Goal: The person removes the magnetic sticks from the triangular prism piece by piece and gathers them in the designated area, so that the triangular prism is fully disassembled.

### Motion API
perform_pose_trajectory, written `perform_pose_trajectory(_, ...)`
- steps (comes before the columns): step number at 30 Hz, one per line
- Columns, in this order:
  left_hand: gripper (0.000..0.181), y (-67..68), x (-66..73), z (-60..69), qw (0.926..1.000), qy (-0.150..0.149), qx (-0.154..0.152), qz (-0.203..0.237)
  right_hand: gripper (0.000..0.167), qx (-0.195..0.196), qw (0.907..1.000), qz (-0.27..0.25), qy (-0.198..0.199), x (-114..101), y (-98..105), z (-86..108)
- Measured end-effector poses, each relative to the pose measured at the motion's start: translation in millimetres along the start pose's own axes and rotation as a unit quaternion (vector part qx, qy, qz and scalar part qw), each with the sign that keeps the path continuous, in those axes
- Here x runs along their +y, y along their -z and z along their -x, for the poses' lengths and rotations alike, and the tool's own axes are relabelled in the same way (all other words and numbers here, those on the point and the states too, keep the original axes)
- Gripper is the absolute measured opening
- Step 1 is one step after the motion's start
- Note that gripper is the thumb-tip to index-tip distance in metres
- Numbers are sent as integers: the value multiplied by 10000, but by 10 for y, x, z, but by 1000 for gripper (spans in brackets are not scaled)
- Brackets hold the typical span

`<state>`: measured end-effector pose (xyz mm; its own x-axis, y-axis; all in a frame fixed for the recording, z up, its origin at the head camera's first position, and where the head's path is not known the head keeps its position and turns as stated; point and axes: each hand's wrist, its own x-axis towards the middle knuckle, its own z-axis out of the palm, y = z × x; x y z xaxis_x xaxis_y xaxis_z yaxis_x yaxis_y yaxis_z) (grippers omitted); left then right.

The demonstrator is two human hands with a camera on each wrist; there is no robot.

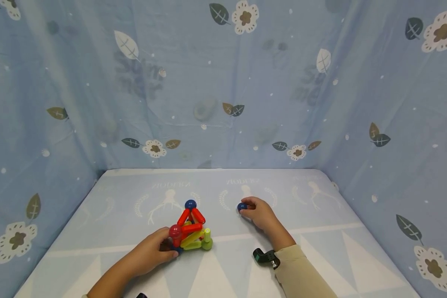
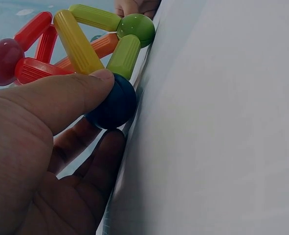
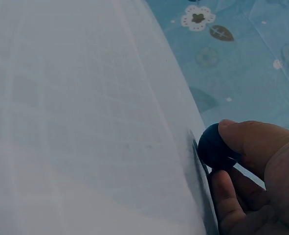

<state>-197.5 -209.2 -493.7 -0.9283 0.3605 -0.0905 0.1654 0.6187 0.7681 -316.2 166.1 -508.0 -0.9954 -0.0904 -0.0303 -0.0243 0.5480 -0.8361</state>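
Observation:
A small structure of coloured rods and balls stands on the table, left of centre in the head view. A blue ball point(image 1: 191, 204) tops it, above red rods point(image 1: 192, 228); a red ball point(image 1: 175, 231) juts out at the left, and a green ball point(image 1: 207, 243) sits low at the right. My left hand point(image 1: 151, 253) pinches the structure's lower dark blue ball point(image 2: 116, 105) between thumb and fingers. To the right, my right hand point(image 1: 260, 212) pinches a separate blue ball point(image 3: 214, 147) at the table surface, apart from the structure.
The table point(image 1: 305, 256) wears a pale cloth with white triangles and printed figures. Blue floral curtains point(image 1: 208, 82) enclose its back and both sides. A black device point(image 1: 264, 257) sits at the right wrist by the beige sleeve point(image 1: 301, 273).

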Motion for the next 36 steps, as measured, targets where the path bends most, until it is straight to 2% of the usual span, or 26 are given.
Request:
perform_pose_trajectory(3,41,0,-3,4,10000,-15,11,0,48,91,9999,-46,-16,-24,6,17)
perform_pose_trajectory(6,41,-4,-3,19,10000,-51,19,10,52,370,9993,4,24,-102,9,71)
perform_pose_trajectory(8,41,-6,1,27,10000,-67,-13,20,48,557,9984,37,83,-189,7,133)
perform_pose_trajectory(10,41,-13,4,41,9999,-67,-70,63,43,580,9980,-7,237,-290,-16,227)
perform_pose_trajectory(14,39,-20,1,64,9999,-62,-124,83,34,3,9976,-296,618,-488,-122,440)
perform_pose_trajectory(18,38,-6,-3,53,9999,-136,-54,66,32,-719,9910,-601,953,-651,-260,581)
perform_pose_trajectory(23,39,6,-1,23,9997,-200,-39,120,32,-1562,9745,-1171,1103,-768,-408,689)
perform_pose_trajectory(26,41,-1,2,19,9997,-161,-75,154,34,-2000,9639,-1446,999,-798,-468,738)
perform_pose_trajectory(29,42,-4,11,18,9998,-106,-75,121,35,-2205,9614,-1458,770,-822,-516,774)
perform_pose_trajectory(32,42,3,20,20,9999,-101,-40,92,33,-2240,9648,-1226,624,-836,-567,798)
perform_pose_trajectory(36,43,11,19,32,9998,-183,-42,118,31,-2191,9696,-879,643,-841,-613,834)
